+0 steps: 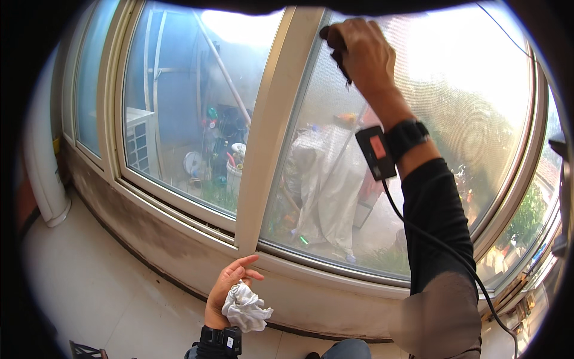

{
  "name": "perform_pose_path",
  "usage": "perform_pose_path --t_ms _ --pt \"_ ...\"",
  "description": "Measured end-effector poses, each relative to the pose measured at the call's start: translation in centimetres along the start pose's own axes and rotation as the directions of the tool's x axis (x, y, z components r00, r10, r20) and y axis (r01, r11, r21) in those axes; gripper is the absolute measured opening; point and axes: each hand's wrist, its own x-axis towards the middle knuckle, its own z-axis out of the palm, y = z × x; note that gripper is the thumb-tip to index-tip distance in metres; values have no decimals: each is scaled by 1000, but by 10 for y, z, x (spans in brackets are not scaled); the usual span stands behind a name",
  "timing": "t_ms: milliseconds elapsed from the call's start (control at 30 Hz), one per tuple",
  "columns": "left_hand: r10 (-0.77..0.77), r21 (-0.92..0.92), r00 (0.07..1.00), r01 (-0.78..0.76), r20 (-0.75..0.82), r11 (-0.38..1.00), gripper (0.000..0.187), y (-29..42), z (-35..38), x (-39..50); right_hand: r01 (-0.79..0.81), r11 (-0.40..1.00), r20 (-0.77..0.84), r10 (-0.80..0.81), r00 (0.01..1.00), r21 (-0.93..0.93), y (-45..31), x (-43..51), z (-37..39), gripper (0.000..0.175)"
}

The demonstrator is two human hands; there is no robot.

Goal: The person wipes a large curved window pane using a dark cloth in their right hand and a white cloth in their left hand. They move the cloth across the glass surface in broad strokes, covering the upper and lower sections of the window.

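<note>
High on the right window pane (430, 116), my right hand (368, 56) grips a dark cloth (337, 45) close to the pale window post (264, 134). The hand is slightly blurred, and the cloth is mostly hidden behind its fingers. Lower down, my left hand (219, 291) holds a crumpled white cloth (245, 307) against its palm. The thumb and some fingers of that hand extend toward the window ledge (291, 264); whether they touch it I cannot tell.
A black box (376, 152) on my right wrist trails a cable (430, 238) along the arm. At left stands a white column-like object (47, 179) on the tiled floor (89, 251). Through the glass appear a white sheet-like cover (332, 175) and an outdoor unit (138, 139).
</note>
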Motion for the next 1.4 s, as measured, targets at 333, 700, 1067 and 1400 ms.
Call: perform_pose_path --t_ms 333,700,1067,1400 --pt "6 4 1000 -6 -7 1000 56 3 0 -2 163 924 79 -201 976 345 -65 -83 -35 23" --pt "14 89 1000 -11 -26 996 56 8 -1 3 28 981 -159 -59 986 -193 98 58 -27 29" --pt "-16 147 1000 16 -1 989 48 8 23 22 368 832 104 -446 889 415 10 -55 -41 10" --pt "-63 100 993 53 101 994 46 -11 -5 34 263 964 89 -266 960 48 20 7 -24 16"
